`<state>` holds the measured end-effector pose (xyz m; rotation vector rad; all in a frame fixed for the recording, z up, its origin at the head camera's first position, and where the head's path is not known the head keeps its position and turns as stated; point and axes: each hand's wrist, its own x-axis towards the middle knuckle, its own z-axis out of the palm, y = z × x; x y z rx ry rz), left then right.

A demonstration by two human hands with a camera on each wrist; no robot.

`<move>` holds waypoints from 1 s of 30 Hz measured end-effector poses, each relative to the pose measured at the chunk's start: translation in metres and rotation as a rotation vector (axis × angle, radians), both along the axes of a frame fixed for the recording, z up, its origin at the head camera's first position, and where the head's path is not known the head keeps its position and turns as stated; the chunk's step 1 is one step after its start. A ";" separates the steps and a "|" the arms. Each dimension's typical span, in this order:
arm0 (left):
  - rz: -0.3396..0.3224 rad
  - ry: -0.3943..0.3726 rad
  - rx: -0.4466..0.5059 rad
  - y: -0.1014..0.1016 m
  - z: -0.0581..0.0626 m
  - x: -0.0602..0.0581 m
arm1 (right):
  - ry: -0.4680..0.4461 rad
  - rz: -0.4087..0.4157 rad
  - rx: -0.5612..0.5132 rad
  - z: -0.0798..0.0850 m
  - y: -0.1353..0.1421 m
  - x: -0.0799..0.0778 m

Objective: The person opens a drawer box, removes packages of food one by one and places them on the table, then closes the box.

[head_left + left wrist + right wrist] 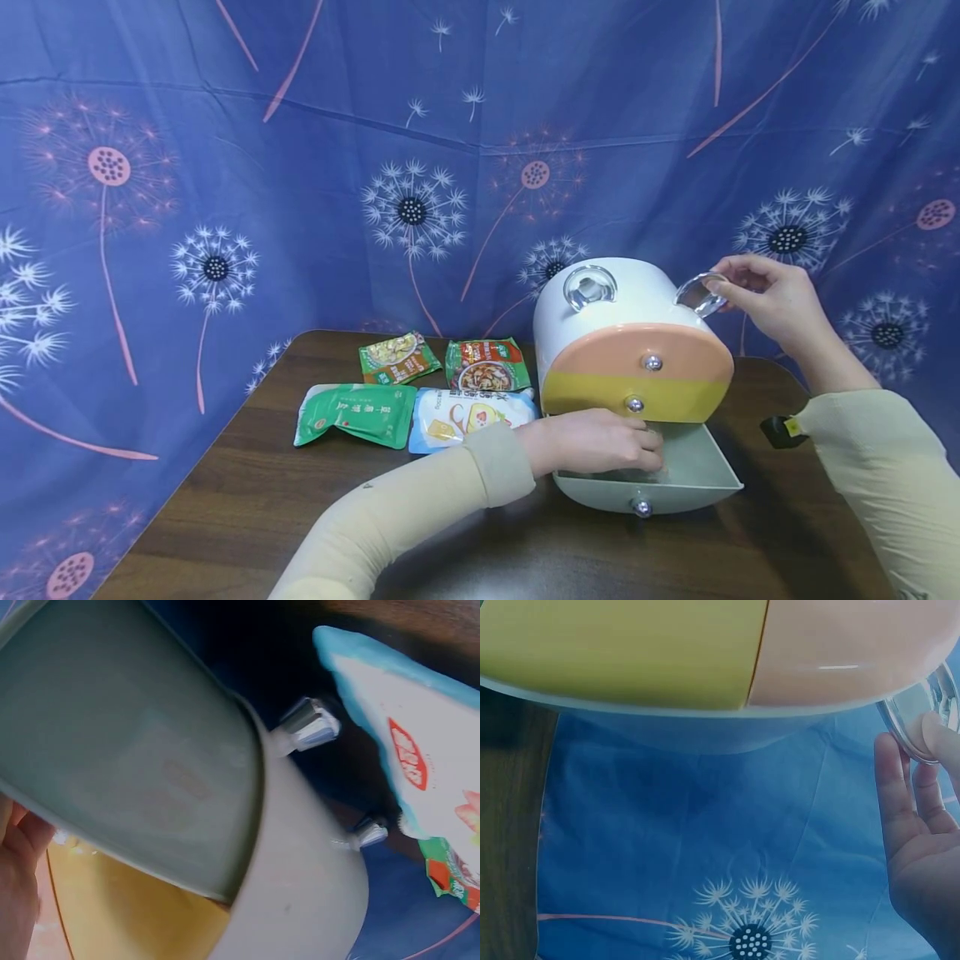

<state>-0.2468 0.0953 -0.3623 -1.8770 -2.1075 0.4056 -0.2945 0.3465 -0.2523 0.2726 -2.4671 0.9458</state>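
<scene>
A rounded white drawer box point(624, 283) stands on the table, with an orange drawer front point(600, 350) above a yellow one point(585, 393). Its lowest, grey-green drawer point(712, 471) is pulled out. My left hand point(600, 440) reaches over this drawer with bent fingers, and whether they hold anything is hidden. In the left wrist view only part of that hand point(19, 870) shows, near the drawer's rim. With thumb and fingers, my right hand point(776, 300) pinches the box's right shiny silver oval handle point(693, 296). A matching left handle point(590, 287) is free.
Left of the box lie a green pouch point(360, 412), a white-and-blue pouch point(461, 412) and two smaller food packets point(399, 357), point(487, 362). A small black object point(780, 432) shows at the right sleeve. A blue dandelion-print cloth point(300, 208) hangs behind the wooden table point(225, 517).
</scene>
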 end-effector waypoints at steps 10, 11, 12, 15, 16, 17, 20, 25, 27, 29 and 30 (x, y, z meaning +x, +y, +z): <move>0.001 0.037 0.061 -0.004 0.008 0.004 | -0.028 -0.005 0.000 0.004 -0.001 -0.003; 0.002 0.035 0.070 -0.004 0.009 0.004 | -0.030 -0.006 0.000 0.005 -0.002 -0.003; 0.004 0.021 0.080 -0.005 0.009 0.004 | -0.033 -0.008 0.000 0.005 -0.002 -0.003; 0.028 -0.034 0.099 -0.006 0.012 0.004 | -0.039 -0.008 0.001 0.007 -0.002 -0.005; 0.038 -0.054 0.106 -0.006 0.013 0.004 | -0.037 -0.011 0.004 0.007 -0.002 -0.004; 0.050 -0.076 0.114 -0.006 0.014 0.003 | -0.037 -0.012 0.005 0.007 -0.003 -0.004; 0.073 -0.107 0.127 -0.007 0.017 0.003 | -0.039 -0.017 0.011 0.008 -0.003 -0.005; 0.095 -0.149 0.137 -0.008 0.022 0.007 | -0.040 -0.021 0.015 0.008 -0.004 -0.004; 0.103 -0.151 0.139 -0.008 0.024 0.010 | -0.041 -0.019 0.013 0.009 -0.004 -0.005; 0.111 -0.146 0.140 -0.008 0.026 0.012 | -0.040 -0.019 0.012 0.009 -0.004 -0.005; 0.117 -0.143 0.140 -0.009 0.027 0.013 | -0.039 -0.019 0.011 0.009 -0.004 -0.004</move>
